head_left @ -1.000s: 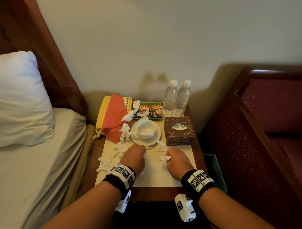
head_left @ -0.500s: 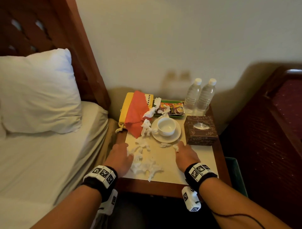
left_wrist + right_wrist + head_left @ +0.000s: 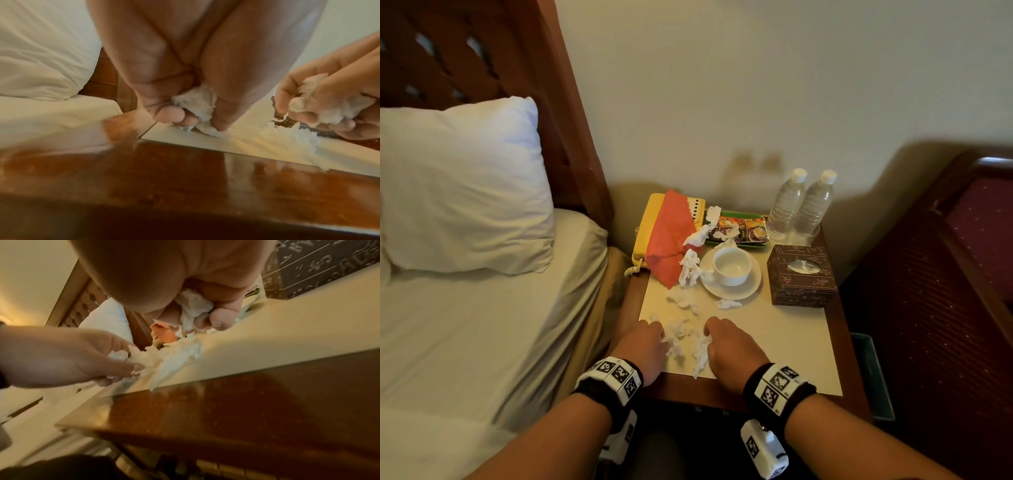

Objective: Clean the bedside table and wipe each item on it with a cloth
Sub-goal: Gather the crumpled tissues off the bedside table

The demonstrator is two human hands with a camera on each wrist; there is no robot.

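At the left of the head view lies the bed (image 3: 482,325) with a white pillow (image 3: 462,185) in the upper left, and the bed side stands just beside the left edge of the bedside table (image 3: 774,342). My left hand (image 3: 645,349) rests at the lower left corner of the table's pale top, close to that edge. In the left wrist view its fingers (image 3: 168,116) are curled and clamp a wad of white tissue scraps (image 3: 197,104) against the thumb. More loose scraps lie between my two hands, and one strip reaches the front edge of the pale top, where the brown wooden border begins. My right hand (image 3: 732,349) is just beside them, lower centre of the frame, and it also is closed on a wad of the scraps, as the right wrist view shows.

Higher in the frame, a trail of scraps goes up to the orange cloth (image 3: 671,240), which hangs over a yellow telephone (image 3: 650,226) at the back left corner. To its right stand a white cup (image 3: 732,265) on a saucer (image 3: 750,289), a green tray with sachets (image 3: 743,228), two water bottles (image 3: 803,202) at the back edge, and a dark tissue box (image 3: 801,277) near the right edge. The pale top in front of the box, right of my right hand, is bare. Right of the table a bin (image 3: 873,373) stands low, then a dark red seat (image 3: 962,274).
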